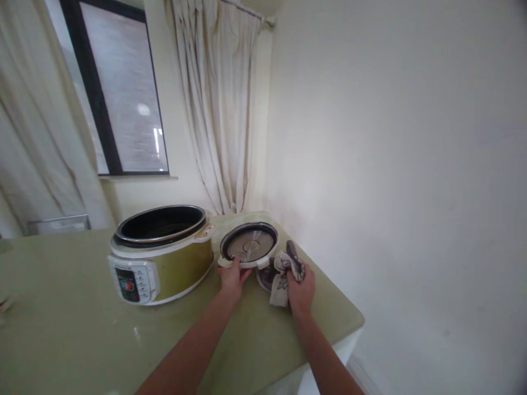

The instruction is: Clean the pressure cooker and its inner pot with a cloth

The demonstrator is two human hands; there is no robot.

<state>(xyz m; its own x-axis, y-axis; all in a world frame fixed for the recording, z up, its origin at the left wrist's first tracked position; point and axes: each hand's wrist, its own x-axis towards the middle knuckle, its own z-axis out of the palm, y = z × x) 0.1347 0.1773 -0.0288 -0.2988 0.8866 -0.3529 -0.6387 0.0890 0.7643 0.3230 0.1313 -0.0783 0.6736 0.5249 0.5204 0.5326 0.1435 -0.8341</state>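
My left hand (232, 278) grips the near edge of a pressure cooker lid (257, 244), thumb on top and fingers beneath. The lid is tilted with its metal inner face and dark seal showing. In my right hand (301, 288) is a bunched cloth (281, 278), pale with dark patterns, just right of the lid. Below the lid, partly hidden by the cloth, is a dark round part with a pale rim (264, 281). The yellow-green electric pressure cooker (181, 270) stands lidless to the left, its dark inner pot (164, 224) visible.
The pale green table (82, 334) has a rounded corner at the right, close to the white wall (391, 164). Behind it hang cream curtains (218, 99) beside a dark-framed window (123, 93). A small blurred object (5, 305) lies at the far left.
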